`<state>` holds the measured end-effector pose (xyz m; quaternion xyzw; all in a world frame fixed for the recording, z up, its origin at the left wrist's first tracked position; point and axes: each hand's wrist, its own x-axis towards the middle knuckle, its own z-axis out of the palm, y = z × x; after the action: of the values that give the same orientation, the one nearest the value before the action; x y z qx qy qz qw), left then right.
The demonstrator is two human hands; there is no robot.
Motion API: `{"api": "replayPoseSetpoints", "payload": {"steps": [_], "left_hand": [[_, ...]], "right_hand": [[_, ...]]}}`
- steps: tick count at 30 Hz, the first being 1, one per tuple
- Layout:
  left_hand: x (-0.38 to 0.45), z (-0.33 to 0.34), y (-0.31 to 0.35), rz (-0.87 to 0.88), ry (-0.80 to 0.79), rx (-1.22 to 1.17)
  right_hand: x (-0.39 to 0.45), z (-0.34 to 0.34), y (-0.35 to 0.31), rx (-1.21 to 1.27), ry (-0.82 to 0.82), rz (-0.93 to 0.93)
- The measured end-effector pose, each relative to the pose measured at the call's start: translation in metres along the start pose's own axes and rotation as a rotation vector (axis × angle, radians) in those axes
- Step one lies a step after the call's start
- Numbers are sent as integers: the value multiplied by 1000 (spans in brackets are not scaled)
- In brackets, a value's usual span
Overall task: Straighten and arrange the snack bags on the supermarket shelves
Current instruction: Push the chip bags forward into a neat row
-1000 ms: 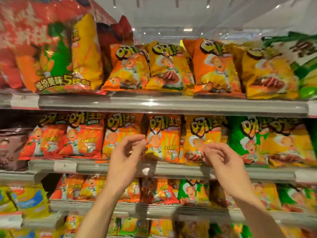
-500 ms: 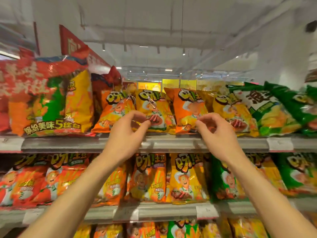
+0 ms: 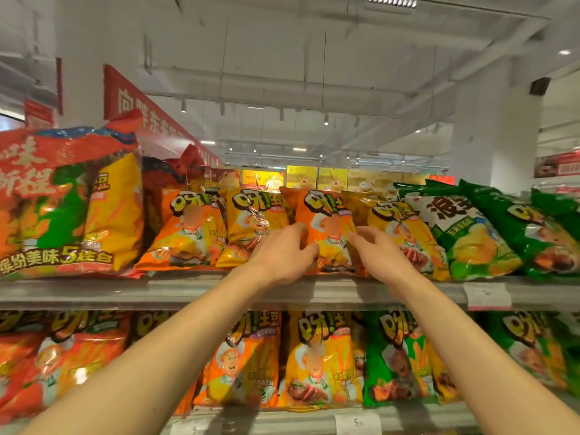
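Observation:
On the top shelf (image 3: pixel 157 291) a row of snack bags leans backward. An orange snack bag (image 3: pixel 331 224) stands in the middle of the row. My left hand (image 3: pixel 282 252) grips its left edge, with the thumb low on the front. My right hand (image 3: pixel 379 255) holds its right edge with curled fingers. A yellow bag (image 3: pixel 254 221) and another orange bag (image 3: pixel 188 233) lean to its left. To its right, a yellow bag (image 3: pixel 405 227) tilts over and overlaps it.
A large red multipack (image 3: pixel 62 208) fills the shelf's left end. A white-green bag (image 3: pixel 467 233) and green bags (image 3: pixel 533 233) lie slanted at the right. The lower shelf (image 3: pixel 282 422) carries upright orange, yellow and green bags. A price tag (image 3: pixel 486 296) hangs on the top rail.
Both hands rose from the middle shelf to the top shelf, then shifted right and closed in on the two sides of the orange bag. The view tilted upward.

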<state>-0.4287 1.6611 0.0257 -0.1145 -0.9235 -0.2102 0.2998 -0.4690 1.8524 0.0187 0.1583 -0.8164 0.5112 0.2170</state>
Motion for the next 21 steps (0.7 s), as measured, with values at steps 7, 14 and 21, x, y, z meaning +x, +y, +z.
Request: {"api": "replayPoseSetpoints", "payload": {"steps": [7, 14, 21], "left_hand": [[-2, 11, -3, -33, 82, -210], [-2, 1, -9, -24, 189, -420], [-16, -11, -19, -87, 221, -641]], "right_hand": [[7, -2, 12, 128, 56, 12], [13, 0, 12, 218, 101, -9], [8, 6, -5, 388, 60, -37]]}}
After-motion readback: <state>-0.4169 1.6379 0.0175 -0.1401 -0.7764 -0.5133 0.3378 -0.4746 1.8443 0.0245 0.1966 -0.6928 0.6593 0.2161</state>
